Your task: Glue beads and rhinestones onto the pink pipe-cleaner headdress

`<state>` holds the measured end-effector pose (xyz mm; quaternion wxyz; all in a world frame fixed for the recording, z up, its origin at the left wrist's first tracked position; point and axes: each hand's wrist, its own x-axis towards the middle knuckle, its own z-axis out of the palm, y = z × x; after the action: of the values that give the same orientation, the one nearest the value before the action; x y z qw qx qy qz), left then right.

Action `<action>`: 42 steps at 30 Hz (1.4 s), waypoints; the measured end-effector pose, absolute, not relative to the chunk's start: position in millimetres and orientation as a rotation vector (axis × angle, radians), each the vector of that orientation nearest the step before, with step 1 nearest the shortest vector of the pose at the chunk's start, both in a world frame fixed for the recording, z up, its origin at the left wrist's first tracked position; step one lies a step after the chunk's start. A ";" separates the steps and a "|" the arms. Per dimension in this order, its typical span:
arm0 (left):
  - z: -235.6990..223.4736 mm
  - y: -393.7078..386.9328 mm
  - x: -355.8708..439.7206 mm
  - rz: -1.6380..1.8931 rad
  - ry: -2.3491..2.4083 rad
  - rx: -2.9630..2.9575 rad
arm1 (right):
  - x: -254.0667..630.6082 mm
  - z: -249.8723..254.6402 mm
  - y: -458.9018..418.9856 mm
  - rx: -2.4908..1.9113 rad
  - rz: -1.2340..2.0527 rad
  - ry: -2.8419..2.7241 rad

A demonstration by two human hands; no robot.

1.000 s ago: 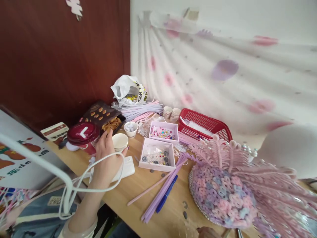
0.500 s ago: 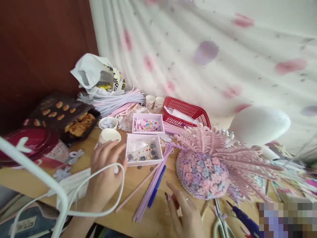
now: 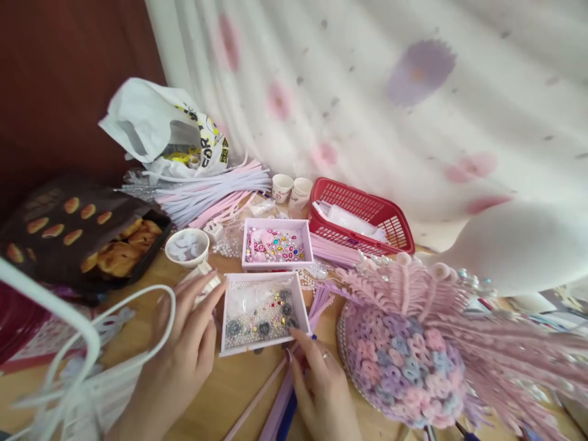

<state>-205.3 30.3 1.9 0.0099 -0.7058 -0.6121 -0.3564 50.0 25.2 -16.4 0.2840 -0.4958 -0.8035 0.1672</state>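
Bead box (image 3: 303, 306), white and shallow, on the table (image 3: 232, 383) between both hands, nearer than the second box (image 3: 278, 266) and left of the flower piece (image 3: 407, 370). At its near right corner, right hand (image 3: 324, 376), index finger at the rim, thumb lower and outside; cannot tell whether firmly pinching or only touching. Along its left side, left hand (image 3: 190, 337), fingers stretched toward the far left corner, close by a pale, blurred thing (image 3: 206, 285); cannot tell whether gripping that, touching the box or neither.

Best to steady the box by opposite walls, not one corner — and to keep it level, with tiny beads (image 3: 252, 316) and dark stones (image 3: 234, 327) likely to roll to any low side. Press lightly on the walls; probably thin and easily bent. Mind the purple stems (image 3: 278, 404) just beside the right hand — and the cup (image 3: 188, 263) beyond the left fingers.
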 end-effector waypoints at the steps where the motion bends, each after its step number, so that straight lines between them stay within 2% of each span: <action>1: 0.5 34.3 -209.5 -1.009 -1.974 -2.173 | 50.6 -18.6 25.8 -1.309 0.448 -2.123; 4: -6.5 44.3 -220.3 -0.739 -2.024 -2.150 | 50.6 -22.0 25.6 -1.271 0.449 -2.053; 7: -8.1 49.4 -226.9 -0.634 -2.008 -2.094 | 49.8 -22.6 24.5 -1.253 0.447 -2.028; 10: -2.3 49.4 -229.5 -0.701 -2.061 -2.005 | 51.4 -22.5 24.8 -1.238 0.432 -2.026; 15: 4.4 39.1 -232.1 -1.042 -2.215 -1.738 | 57.0 -20.2 26.2 -1.193 0.437 -2.104; 22: 1.7 23.2 -239.3 -0.937 -2.298 -1.772 | 49.3 -10.5 23.8 -1.240 0.435 -2.137; 33: -6.6 -15.2 -209.2 -0.932 -2.059 -1.812 | 63.2 -39.8 0.8 -1.147 0.334 -1.974; 37: -12.2 -17.3 -185.6 -0.949 -1.821 -2.038 | 66.1 -46.2 -5.4 -1.141 0.278 -1.943; 42: -23.3 -8.4 -165.2 -0.885 -1.664 -2.253 | 55.4 -36.8 -10.5 -0.756 0.129 -2.297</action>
<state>-165.2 -8.4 -23.3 0.1019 -0.7629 -0.5637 -0.2997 55.4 -10.5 -36.8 0.3523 -0.2921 -0.8877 0.0498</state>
